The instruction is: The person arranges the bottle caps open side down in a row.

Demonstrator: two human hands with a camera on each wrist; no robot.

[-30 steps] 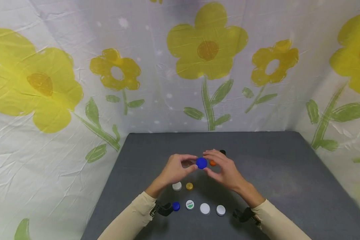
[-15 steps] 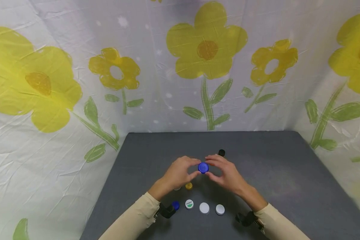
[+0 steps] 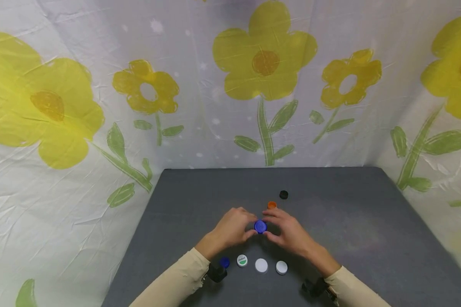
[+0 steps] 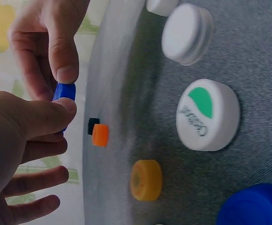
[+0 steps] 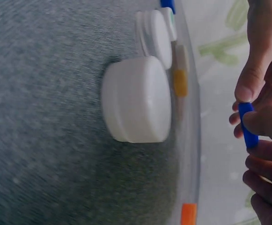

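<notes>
Between my two hands, over the middle of the table in the head view, is a blue bottle cap (image 3: 260,226). My left hand (image 3: 232,226) pinches its left side with thumb and fingers. From the opposite side my right hand (image 3: 290,232) pinches it too. Both wrist views show the cap edge-on, with a thumb of each hand on it. An orange cap (image 3: 272,205) lies just beyond the right fingertips, and a black cap (image 3: 284,195) lies farther back. A yellow cap (image 4: 146,180) shows in the left wrist view but is hidden behind the left hand in the head view.
Nearer me stands a row of caps: a second blue cap (image 3: 224,262), a white cap with a green mark (image 3: 242,260), a plain white cap (image 3: 261,266) and another white cap (image 3: 281,267). A flower-printed cloth (image 3: 203,85) hangs behind the grey table (image 3: 369,221).
Both hands have come nearer to me with the blue cap, whose visible face now shows a rim. The orange cap has come back into sight; the yellow cap has gone behind the left hand.
</notes>
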